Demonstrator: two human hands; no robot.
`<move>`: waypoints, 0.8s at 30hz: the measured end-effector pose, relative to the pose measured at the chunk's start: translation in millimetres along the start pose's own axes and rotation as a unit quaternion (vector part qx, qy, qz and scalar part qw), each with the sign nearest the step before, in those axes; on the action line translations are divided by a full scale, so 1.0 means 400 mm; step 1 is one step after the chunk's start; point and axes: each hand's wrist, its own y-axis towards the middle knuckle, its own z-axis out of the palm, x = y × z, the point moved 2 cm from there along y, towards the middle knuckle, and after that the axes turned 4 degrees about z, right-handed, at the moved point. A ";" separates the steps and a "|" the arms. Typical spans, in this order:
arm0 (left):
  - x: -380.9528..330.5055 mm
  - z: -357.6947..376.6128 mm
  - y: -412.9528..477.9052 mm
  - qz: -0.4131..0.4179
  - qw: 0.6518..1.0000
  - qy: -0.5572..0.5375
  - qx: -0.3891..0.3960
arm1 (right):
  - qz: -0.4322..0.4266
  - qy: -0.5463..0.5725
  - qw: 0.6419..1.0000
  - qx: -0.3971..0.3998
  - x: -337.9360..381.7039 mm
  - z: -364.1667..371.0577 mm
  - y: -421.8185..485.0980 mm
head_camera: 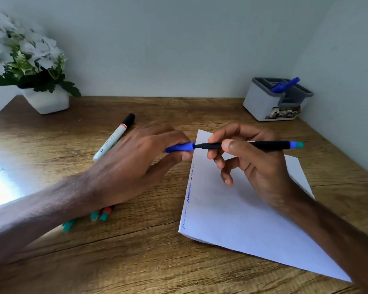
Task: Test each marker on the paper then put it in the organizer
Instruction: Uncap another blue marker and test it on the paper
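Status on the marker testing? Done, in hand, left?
Done: one blue marker stands in the grey-and-white plastic organizer; the white paper sheet carries scribbles along its left edge. In hand: the right hand holds a black-barrelled marker, the left hand grips its blue cap at the tip; capping or uncapping, cannot tell. Left: a white marker with black cap and some teal-ended markers lie on the wooden table.

A slim black marker with a blue-and-teal tail point(261, 144) lies level in the right hand point(253, 164) above the far corner of a white paper sheet point(242, 219), its blue cap point(180, 147) pinched at its tip by the left hand point(136, 158). The sheet lies askew, with blue and dark squiggles point(189, 193) down its left edge. A blue marker point(285, 84) leans in the grey-and-white plastic organizer point(261, 102) far right; a white black-capped marker point(113, 139) and teal-ended markers point(98, 215) lie left, partly hidden.
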 end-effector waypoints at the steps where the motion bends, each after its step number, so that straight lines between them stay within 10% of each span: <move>1: 0.000 0.000 0.000 -0.001 1.000 0.000 0.000 | 0.002 -0.002 1.000 -0.001 0.000 0.001 0.000; 24: -0.033 0.015 0.004 0.003 0.995 -0.098 0.007 | -0.074 -0.118 0.990 -0.012 -0.003 0.014 -0.001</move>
